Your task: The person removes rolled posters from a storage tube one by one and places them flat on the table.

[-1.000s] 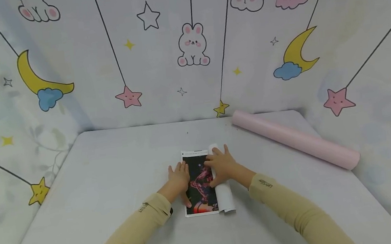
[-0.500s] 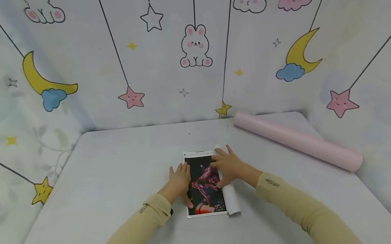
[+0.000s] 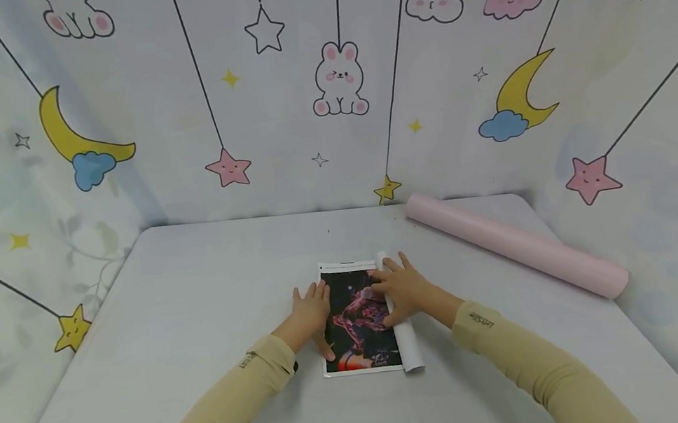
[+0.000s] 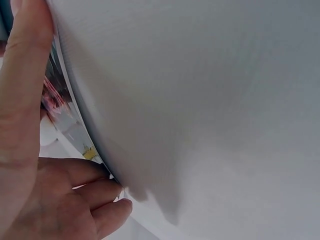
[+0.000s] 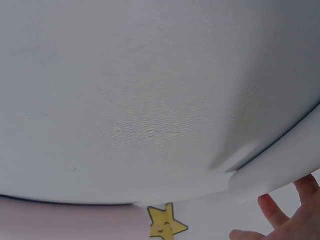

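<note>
A partly unrolled poster point(image 3: 362, 346) with a dark, red and pink picture and a white margin lies on the white table, its right side still a white roll point(image 3: 410, 351). My left hand point(image 3: 310, 317) presses the poster's left edge with extended fingers and thumb. On the roll rests my right hand point(image 3: 407, 289), fingers spread over it and its thumb on the printed face. In the left wrist view the left hand point(image 4: 60, 200) lies along the poster's edge. The right wrist view shows the fingertips of the right hand point(image 5: 295, 220) at the white roll point(image 5: 285, 160).
A long pale pink roll point(image 3: 514, 243) lies diagonally at the table's back right; part of that pink roll point(image 5: 70, 220) shows in the right wrist view. A cloth backdrop point(image 3: 275, 106) with cartoon moons, stars and rabbits surrounds the white table point(image 3: 195, 278) at the back and sides.
My right hand has moved to the right with the white roll, and more of the printed picture lies exposed. The left hand has stayed on the left edge.
</note>
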A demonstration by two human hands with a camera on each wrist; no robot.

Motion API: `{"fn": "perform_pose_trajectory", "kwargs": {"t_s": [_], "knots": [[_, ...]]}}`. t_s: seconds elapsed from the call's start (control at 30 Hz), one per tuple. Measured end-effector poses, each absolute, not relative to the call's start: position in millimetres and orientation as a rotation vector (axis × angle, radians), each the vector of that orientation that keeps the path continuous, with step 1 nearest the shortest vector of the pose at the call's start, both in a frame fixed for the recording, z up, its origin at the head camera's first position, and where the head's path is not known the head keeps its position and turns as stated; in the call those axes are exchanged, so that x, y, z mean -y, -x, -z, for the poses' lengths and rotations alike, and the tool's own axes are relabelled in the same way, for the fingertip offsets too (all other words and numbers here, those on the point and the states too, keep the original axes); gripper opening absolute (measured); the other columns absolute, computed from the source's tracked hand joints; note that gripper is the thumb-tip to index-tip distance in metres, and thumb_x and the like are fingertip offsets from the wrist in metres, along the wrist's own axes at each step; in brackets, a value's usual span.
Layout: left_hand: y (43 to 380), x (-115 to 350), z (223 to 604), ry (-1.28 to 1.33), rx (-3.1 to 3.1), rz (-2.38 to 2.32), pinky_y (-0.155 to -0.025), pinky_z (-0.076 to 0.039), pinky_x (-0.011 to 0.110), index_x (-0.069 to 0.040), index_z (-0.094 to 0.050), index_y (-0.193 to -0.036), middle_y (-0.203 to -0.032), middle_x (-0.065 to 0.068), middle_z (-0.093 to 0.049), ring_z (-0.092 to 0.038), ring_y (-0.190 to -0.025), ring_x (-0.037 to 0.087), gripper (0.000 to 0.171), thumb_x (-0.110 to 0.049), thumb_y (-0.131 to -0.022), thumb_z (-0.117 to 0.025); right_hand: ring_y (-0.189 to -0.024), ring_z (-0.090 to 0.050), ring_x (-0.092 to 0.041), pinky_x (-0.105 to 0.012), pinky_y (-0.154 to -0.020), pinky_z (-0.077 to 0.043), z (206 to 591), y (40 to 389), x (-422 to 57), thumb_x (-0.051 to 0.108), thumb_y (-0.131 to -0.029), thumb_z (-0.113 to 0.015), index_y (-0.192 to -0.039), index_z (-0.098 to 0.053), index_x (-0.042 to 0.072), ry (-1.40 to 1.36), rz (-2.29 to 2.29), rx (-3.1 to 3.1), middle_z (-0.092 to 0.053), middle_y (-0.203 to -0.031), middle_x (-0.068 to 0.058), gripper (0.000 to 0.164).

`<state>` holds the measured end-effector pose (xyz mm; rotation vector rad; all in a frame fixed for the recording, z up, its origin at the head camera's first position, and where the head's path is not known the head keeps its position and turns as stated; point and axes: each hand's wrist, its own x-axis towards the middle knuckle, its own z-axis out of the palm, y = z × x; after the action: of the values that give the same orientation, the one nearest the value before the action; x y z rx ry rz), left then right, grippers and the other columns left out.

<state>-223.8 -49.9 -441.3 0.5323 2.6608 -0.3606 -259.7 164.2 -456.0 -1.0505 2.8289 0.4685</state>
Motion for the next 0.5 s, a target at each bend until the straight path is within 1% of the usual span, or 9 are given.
{"fn": "perform_pose_trajectory", "kwargs": {"t_s": [0.37, 0.5], "knots": [[228.1, 57.8, 444.3, -0.58, -2.676, 0.336, -0.104, -0.019, 0.055, -0.003, -0.016, -0.145, -0.152, 0.01, -0.011, -0.013, -0.138, 0.026, 0.136, -0.069, -0.042, -0.076, -0.131, -0.026, -0.033, -0.064, -0.101, -0.009, 456.3, 260.5, -166.2, 0.072, -0.064, -0.058, -0.126, -0.055, 0.027, 1.081, -0.467, -2.853, -0.038, -0.142, -0.001, 0.077], [229.2, 59.9, 445.0, -0.586, -2.666, 0.326, -0.104, -0.018, 0.055, -0.003, -0.016, -0.146, -0.152, 0.01, -0.01, -0.012, -0.138, 0.026, 0.136, -0.069, -0.043, -0.076, -0.13, -0.027, -0.033, -0.064, -0.1, -0.01, 458.1, 260.5, -168.3, 0.073, -0.064, -0.057, -0.127, -0.054, 0.029, 1.089, -0.488, -2.866, -0.04, -0.141, 0.0, 0.076]]}}
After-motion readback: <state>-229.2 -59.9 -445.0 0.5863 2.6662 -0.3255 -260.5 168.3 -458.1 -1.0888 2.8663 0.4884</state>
